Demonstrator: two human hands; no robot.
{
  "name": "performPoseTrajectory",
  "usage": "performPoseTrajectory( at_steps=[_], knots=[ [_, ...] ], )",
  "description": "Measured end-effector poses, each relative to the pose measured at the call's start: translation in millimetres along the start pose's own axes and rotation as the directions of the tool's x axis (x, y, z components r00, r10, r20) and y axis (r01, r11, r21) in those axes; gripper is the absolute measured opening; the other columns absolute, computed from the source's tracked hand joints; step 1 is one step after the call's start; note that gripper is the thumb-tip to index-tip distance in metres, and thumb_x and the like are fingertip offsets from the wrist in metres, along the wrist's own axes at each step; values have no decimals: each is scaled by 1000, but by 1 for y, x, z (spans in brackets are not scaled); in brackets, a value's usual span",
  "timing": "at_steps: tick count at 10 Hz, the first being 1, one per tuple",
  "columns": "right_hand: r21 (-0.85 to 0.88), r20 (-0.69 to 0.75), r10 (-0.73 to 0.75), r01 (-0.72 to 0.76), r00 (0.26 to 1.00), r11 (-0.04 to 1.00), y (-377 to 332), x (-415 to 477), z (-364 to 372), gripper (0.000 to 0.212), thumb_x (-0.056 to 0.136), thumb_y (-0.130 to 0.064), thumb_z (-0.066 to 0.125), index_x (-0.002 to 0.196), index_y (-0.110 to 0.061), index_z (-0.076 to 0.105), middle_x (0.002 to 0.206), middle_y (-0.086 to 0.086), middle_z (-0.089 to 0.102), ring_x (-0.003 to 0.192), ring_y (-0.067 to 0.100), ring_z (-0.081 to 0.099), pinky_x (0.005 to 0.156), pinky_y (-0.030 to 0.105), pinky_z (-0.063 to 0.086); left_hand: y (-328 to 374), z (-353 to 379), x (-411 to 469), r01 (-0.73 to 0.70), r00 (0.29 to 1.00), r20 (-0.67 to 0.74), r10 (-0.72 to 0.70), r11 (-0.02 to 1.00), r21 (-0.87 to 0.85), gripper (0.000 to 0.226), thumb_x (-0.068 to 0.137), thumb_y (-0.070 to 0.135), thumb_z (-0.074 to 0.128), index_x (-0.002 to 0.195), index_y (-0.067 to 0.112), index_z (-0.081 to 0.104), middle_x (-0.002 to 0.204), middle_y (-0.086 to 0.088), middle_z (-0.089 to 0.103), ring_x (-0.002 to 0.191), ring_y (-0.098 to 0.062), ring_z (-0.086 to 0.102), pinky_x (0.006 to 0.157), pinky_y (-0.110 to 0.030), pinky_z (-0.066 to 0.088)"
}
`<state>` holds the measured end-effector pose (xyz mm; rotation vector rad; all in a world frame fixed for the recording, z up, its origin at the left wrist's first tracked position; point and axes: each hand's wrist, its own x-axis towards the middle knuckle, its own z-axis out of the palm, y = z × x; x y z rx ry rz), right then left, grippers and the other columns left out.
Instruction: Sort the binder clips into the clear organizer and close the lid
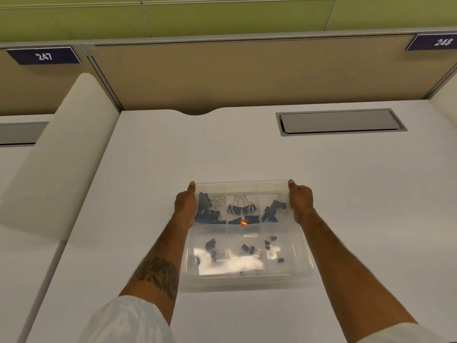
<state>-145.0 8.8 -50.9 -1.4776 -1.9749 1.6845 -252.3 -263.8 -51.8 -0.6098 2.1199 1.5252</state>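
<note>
organizer: clear organizer (243,186) is seen at the middle of the white desk (148,169), long side facing the person; whether it rests on the desk or is raised off it cannot be told.
left hand: left hand (185,206) is clamped on the organizer's left side near the far corner. Thumb is laid along the top edge, pointing away; the other fingers are hidden under the side.
right hand: right hand (300,203) is clamped the same way on the right side, thumb laid on the far right corner, other fingers out of sight.
binder clips: black binder clips (209,209) are spread over six compartments, two rows of three. Bigger clips are held in the far row, small ones in the near row, the smallest in the near right cell.
lid: lid (232,264) appears to be laid over the compartments, with glare across the near row; latching cannot be told.
marker: an orange dot (243,222) is seen at the organizer's centre.
sleeves: white sleeves are pushed above both forearms; a tattoo (158,274) is seen on the left forearm.
background: grey hatch (341,122) is set in the desk at far right; tan partition (247,75) carries plates 247 (44,56) and 248 (442,42).
</note>
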Motion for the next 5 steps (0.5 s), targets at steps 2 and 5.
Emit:
performPoseTrajectory(
  at_steps=[2,5],
  knots=[
    [-50,24,-73,74,997,996,-5,-3,-8,41,98,-42,46,83,-6,57,88,15,57,83,27,54,79,36,46,5,4,-8,-82,996,-37,84,995,49,56,97,57,35,102,6,59,106,-15,63,88,-27,59,74,-35,51],
    [-310,52,-277,279,960,909,1,-31,-31,56,97,-52,39,127,-8,54,127,15,59,115,32,56,97,41,45,-1,-13,-30,-314,925,-102,366,887,338,56,99,51,33,115,4,58,119,-14,62,105,-30,59,93,-40,46]
  ],
)
